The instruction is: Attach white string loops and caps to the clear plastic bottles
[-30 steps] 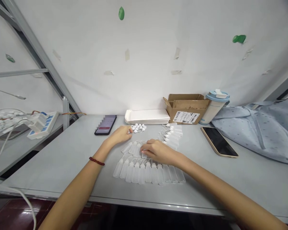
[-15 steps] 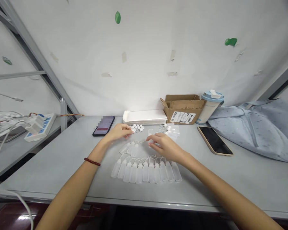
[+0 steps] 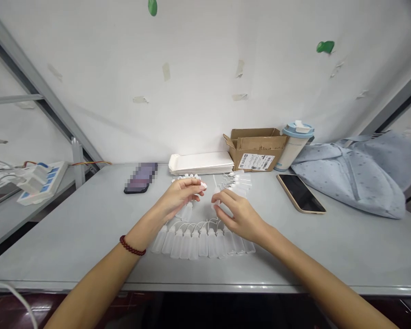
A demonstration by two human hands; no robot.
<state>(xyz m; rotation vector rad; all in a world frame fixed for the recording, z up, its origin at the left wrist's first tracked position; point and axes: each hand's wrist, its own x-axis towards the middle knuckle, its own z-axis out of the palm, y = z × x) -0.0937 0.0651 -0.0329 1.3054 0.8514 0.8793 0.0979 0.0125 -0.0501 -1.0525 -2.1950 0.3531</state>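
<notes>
My left hand (image 3: 187,194) pinches a small white cap (image 3: 203,185) between thumb and fingertips. Facing it, my right hand (image 3: 238,212) is closed on a small translucent plastic bottle (image 3: 217,195), held upright; its lower part is mostly behind the fingers. Behind my left hand lies a pile of white caps (image 3: 192,176), partly covered. Below both hands, a curved row of translucent bottles (image 3: 202,242) with thin white looped tubes lies on the table. A few similar bottles (image 3: 186,212) show under my left hand. More bottles (image 3: 242,180) lie beyond my right hand.
A stack of white flat boxes or sleeves (image 3: 201,163) lies by the wall, beside an open cardboard box (image 3: 256,151) and a blue-lidded cup (image 3: 294,146). Phones lie left (image 3: 141,178) and right (image 3: 301,194). A pale blue cloth bag (image 3: 349,178) and a power strip (image 3: 44,183) flank the table.
My left hand has moved right from the cap pile, bringing a white cap close to the bottle in my right hand. The right hand stays nearly in place; the view has shifted slightly.
</notes>
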